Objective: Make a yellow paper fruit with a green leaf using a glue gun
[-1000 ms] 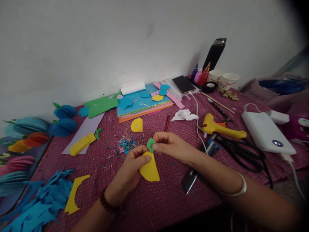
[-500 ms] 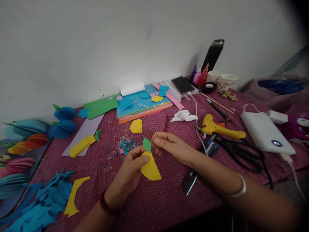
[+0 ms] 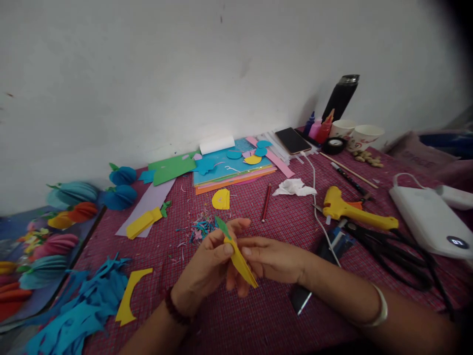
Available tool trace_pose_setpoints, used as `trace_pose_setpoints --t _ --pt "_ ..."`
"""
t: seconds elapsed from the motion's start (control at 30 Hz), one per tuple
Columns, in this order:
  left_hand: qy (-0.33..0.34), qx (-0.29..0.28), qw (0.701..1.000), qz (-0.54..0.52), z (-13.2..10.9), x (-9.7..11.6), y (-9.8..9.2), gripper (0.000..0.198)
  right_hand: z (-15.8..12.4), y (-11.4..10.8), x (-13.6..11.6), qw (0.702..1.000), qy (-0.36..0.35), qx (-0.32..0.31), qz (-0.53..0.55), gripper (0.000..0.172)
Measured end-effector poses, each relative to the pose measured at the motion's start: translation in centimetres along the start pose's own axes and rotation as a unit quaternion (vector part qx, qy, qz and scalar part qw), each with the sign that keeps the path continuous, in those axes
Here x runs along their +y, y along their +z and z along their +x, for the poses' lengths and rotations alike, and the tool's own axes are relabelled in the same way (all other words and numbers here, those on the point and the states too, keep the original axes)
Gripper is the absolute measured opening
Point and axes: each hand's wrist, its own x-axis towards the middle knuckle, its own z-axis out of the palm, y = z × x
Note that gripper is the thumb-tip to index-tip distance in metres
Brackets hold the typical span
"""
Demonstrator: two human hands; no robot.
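One folded yellow piece [image 3: 243, 267] is above the worktop [image 3: 210, 325], slanting from its green leaf [image 3: 222, 228], far left, to near right. The left hand [image 3: 204, 260] pinches it beside the leaf; half-curled fingers of the right hand [image 3: 277, 259] lie along its right side, grip unclear.

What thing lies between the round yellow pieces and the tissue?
The head view shows mainly the red pencil between them, on the cloth.

Tabletop [image 3: 207, 328]: woven cloth, matt. Glue gun [image 3: 364, 216]: smooth plastic, slight sheen. Beyond the glue gun: phone [image 3: 293, 141], glossy, glass-like face; flask [image 3: 339, 102], smooth, metallic rim. Left of the glue gun: tissue [image 3: 293, 187], crumpled soft paper; yellow piece [image 3: 242, 264] in the fingers [image 3: 222, 251], matt, paper-like.
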Motion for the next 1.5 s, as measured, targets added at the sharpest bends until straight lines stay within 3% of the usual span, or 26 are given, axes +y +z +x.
trace_pose_setpoints --t 0.13,0.23,0.33,0.43,0.53,0.73,0.93,1.07,1.27,1.5 --pt "0.009 -0.042 0.999 -0.001 0.0 -0.4 0.1 0.023 0.1 0.0 0.2 0.999 0.006 0.016 0.029 0.043" --pt "0.045 -0.027 0.999 -0.006 0.3 -0.8 0.1 0.023 0.1 0.1 0.0 0.997 -0.02 0.064 0.03 0.039" --pt "0.051 0.001 0.999 -0.018 0.6 -1.0 0.1 0.038 0.0 0.2 -0.6 0.993 -0.064 0.094 0.014 0.032" --pt "0.056 0.042 0.997 -0.045 1.0 -1.2 0.1 0.033 -0.1 0.3 -1.6 0.978 -0.127 0.148 -0.069 0.03" --pt "0.072 0.094 0.991 -0.061 1.4 -1.2 -0.2 0.021 -0.1 0.0 -2.4 0.95 -0.157 0.208 -0.175 0.029" --pt "0.131 0.142 0.98 -0.036 1.9 -1.2 -0.7 0.024 0.2 -0.8 -2.3 0.888 -0.185 0.292 -0.304 0.02" --pt "0.12 0.175 0.976 0.047 1.9 -1.5 -0.4 0.02 -0.3 -0.3 -2.8 0.761 -0.194 0.347 -0.513 0.009" --pt "0.144 0.187 0.97 0.054 2.0 -0.5 -1.0 0.019 -0.8 0.0 -3.2 0.72 -0.195 0.345 -0.57 0.012" --pt "0.174 0.155 0.971 0.059 1.7 1.4 -1.6 0.016 -0.9 -0.1 -3.0 0.706 -0.164 0.328 -0.605 0.013" --pt "0.138 0.15 0.975 0.087 1.7 0.9 -1.6 0.014 -0.8 -0.2 -2.6 0.714 -0.157 0.316 -0.605 0.012"
